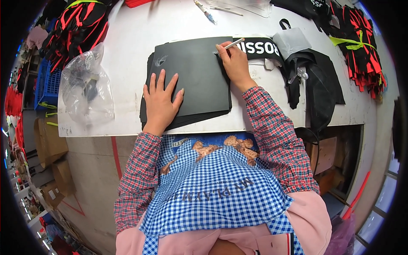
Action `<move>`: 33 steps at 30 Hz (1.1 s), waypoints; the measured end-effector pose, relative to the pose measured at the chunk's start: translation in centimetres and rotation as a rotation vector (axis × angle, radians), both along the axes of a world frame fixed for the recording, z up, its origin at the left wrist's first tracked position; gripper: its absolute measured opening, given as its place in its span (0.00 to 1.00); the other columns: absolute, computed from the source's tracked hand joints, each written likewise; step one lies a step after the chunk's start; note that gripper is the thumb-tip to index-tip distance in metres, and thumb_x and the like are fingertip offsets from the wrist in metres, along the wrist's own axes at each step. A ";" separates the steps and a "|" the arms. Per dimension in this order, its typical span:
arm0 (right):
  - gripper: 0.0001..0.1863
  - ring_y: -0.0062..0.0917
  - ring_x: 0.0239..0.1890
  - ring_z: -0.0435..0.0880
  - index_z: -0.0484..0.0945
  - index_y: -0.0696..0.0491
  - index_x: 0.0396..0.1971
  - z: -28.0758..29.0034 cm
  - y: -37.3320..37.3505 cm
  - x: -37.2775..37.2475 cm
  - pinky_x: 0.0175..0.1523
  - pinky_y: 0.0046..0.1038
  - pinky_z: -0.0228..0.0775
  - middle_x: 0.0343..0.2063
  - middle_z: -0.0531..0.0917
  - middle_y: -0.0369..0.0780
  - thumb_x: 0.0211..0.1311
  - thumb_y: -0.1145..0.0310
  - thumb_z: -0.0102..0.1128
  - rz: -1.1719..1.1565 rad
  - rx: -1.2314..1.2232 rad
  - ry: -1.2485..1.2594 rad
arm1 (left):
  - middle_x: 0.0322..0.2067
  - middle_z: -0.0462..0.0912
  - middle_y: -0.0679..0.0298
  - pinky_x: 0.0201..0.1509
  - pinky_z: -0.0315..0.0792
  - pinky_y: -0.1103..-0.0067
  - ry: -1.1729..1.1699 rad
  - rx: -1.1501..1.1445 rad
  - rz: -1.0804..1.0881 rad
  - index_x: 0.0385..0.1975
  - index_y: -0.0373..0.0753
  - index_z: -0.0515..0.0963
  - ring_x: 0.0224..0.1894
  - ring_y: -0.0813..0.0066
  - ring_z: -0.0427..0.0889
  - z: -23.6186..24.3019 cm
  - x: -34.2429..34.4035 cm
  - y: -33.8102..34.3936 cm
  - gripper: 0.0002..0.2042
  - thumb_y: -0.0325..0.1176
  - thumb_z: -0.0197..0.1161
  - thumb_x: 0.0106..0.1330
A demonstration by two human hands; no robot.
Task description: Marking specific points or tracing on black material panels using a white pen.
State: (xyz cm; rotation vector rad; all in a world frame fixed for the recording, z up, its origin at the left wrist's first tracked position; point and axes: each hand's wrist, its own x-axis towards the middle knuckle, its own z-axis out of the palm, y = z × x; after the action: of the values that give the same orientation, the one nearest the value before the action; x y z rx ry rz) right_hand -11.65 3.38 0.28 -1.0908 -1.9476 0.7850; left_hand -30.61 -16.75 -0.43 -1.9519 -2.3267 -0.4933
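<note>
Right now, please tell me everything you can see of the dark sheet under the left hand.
The dark sheet is smooth, grey-black, slightly shiny and roughly rectangular, perhaps plastic or card. It lies flat on black pieces, which show past its left and lower edges, on the white table. Pale marks show near its upper corners. The left hand rests spread on it; the right hand, holding a white pen-like tool, is at its upper right corner.

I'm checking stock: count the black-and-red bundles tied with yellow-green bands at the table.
2. The left bundle is at the table's far left corner, beyond the clear plastic bag; the right bundle is at its right edge. Others may be hidden.
</note>
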 end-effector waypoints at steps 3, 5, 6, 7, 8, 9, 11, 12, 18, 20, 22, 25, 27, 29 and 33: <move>0.15 0.43 0.34 0.85 0.81 0.58 0.37 0.0 -0.1 -0.1 0.42 0.38 0.76 0.31 0.85 0.47 0.73 0.59 0.57 0.023 0.048 -0.022 | 0.73 0.62 0.54 0.73 0.49 0.44 0.005 0.006 0.002 0.66 0.52 0.74 0.75 0.46 0.56 -0.1 -0.1 -0.1 0.25 0.50 0.61 0.70; 0.15 0.44 0.35 0.84 0.80 0.58 0.38 -0.1 -0.1 0.0 0.42 0.38 0.76 0.31 0.84 0.47 0.73 0.60 0.56 0.027 0.062 -0.026 | 0.72 0.62 0.54 0.73 0.50 0.44 0.011 0.012 0.000 0.66 0.52 0.74 0.75 0.46 0.56 -0.2 -0.1 0.0 0.25 0.50 0.61 0.70; 0.14 0.39 0.30 0.82 0.79 0.58 0.37 -0.4 0.0 0.1 0.38 0.35 0.74 0.28 0.83 0.46 0.74 0.60 0.56 0.024 0.099 -0.014 | 0.72 0.63 0.53 0.73 0.50 0.44 0.011 0.012 0.001 0.66 0.52 0.74 0.75 0.46 0.57 -0.2 -0.1 0.0 0.25 0.50 0.61 0.70; 0.14 0.34 0.25 0.80 0.78 0.58 0.36 -0.5 0.0 0.0 0.34 0.32 0.71 0.24 0.81 0.45 0.75 0.61 0.56 0.023 0.137 -0.001 | 0.72 0.63 0.53 0.73 0.50 0.44 0.013 0.012 0.004 0.66 0.52 0.74 0.75 0.46 0.57 -0.2 -0.1 0.0 0.25 0.50 0.61 0.70; 0.14 0.34 0.25 0.80 0.78 0.58 0.36 -0.5 0.0 0.0 0.34 0.32 0.71 0.24 0.81 0.45 0.75 0.61 0.56 0.027 0.138 -0.001 | 0.72 0.63 0.53 0.73 0.50 0.44 0.013 0.013 0.008 0.66 0.52 0.74 0.75 0.46 0.57 -0.1 0.0 0.0 0.25 0.50 0.61 0.70; 0.14 0.34 0.25 0.79 0.77 0.58 0.36 -0.5 -0.1 0.1 0.33 0.32 0.71 0.23 0.80 0.45 0.75 0.61 0.56 0.027 0.136 -0.016 | 0.73 0.62 0.55 0.74 0.50 0.45 0.024 -0.009 0.014 0.67 0.53 0.73 0.75 0.47 0.56 0.0 0.1 -0.1 0.25 0.50 0.60 0.71; 0.14 0.34 0.24 0.78 0.77 0.58 0.35 -0.5 -0.3 0.1 0.33 0.32 0.70 0.22 0.80 0.44 0.75 0.62 0.56 0.032 0.135 -0.031 | 0.73 0.61 0.57 0.74 0.50 0.46 0.034 -0.031 0.024 0.68 0.55 0.72 0.75 0.47 0.56 0.1 0.2 -0.2 0.25 0.49 0.59 0.72; 0.14 0.34 0.24 0.78 0.77 0.58 0.35 -0.4 -0.4 0.1 0.32 0.32 0.70 0.22 0.79 0.44 0.75 0.62 0.56 0.025 0.142 -0.015 | 0.73 0.61 0.57 0.74 0.49 0.46 0.032 -0.025 0.021 0.68 0.55 0.72 0.75 0.47 0.56 0.2 0.2 -0.2 0.25 0.49 0.59 0.72; 0.13 0.39 0.26 0.80 0.78 0.58 0.36 -0.5 -0.3 0.0 0.34 0.36 0.72 0.24 0.81 0.46 0.74 0.62 0.57 0.021 0.163 0.014 | 0.74 0.61 0.57 0.75 0.48 0.47 0.013 -0.017 0.007 0.68 0.54 0.72 0.76 0.47 0.54 0.3 0.1 -0.2 0.25 0.49 0.59 0.72; 0.12 0.47 0.31 0.82 0.78 0.58 0.37 -0.4 -0.3 -0.1 0.37 0.40 0.74 0.28 0.83 0.49 0.73 0.63 0.57 0.028 0.114 -0.002 | 0.74 0.61 0.56 0.75 0.48 0.47 0.011 -0.018 0.008 0.68 0.54 0.72 0.76 0.47 0.54 0.4 0.1 -0.2 0.25 0.49 0.59 0.72; 0.13 0.43 0.28 0.83 0.79 0.57 0.36 -0.4 -0.4 -0.3 0.35 0.38 0.74 0.26 0.83 0.47 0.73 0.61 0.57 0.045 0.100 0.019 | 0.74 0.61 0.56 0.75 0.47 0.47 0.008 -0.031 0.011 0.68 0.54 0.72 0.76 0.47 0.54 0.5 0.0 -0.2 0.25 0.49 0.59 0.72; 0.15 0.38 0.27 0.84 0.80 0.57 0.35 0.6 -0.6 -0.4 0.35 0.35 0.73 0.24 0.83 0.45 0.74 0.60 0.57 0.010 0.008 0.042 | 0.73 0.61 0.55 0.75 0.48 0.46 0.008 -0.025 0.016 0.68 0.54 0.72 0.76 0.46 0.54 0.5 0.0 -0.4 0.25 0.49 0.59 0.72; 0.16 0.33 0.26 0.83 0.81 0.57 0.35 0.6 -1.1 -1.5 0.33 0.32 0.72 0.22 0.83 0.43 0.74 0.58 0.57 -0.010 0.032 0.102 | 0.73 0.62 0.54 0.75 0.48 0.46 0.006 -0.017 0.026 0.68 0.54 0.72 0.76 0.46 0.55 0.6 0.0 -0.4 0.25 0.49 0.59 0.71; 0.17 0.30 0.24 0.82 0.81 0.57 0.35 0.6 -1.7 -3.1 0.32 0.31 0.72 0.22 0.83 0.42 0.74 0.57 0.57 0.057 -0.118 0.173 | 0.72 0.62 0.53 0.74 0.48 0.46 0.001 -0.011 0.031 0.68 0.53 0.72 0.75 0.45 0.55 0.4 0.1 -0.3 0.26 0.49 0.60 0.71; 0.18 0.13 0.20 0.76 0.82 0.56 0.37 0.1 -3.3 -8.4 0.25 0.21 0.68 0.24 0.82 0.33 0.75 0.55 0.57 0.283 -0.305 0.199 | 0.71 0.63 0.49 0.73 0.49 0.42 -0.010 0.025 0.012 0.66 0.53 0.74 0.75 0.44 0.56 -0.1 0.0 -0.1 0.26 0.50 0.61 0.69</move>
State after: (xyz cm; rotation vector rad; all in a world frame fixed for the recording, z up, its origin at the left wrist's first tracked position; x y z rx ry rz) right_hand -20.07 0.06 0.33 -0.8748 -1.8724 1.3282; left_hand -30.66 -16.86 -0.52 -1.9285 -2.3251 -0.5295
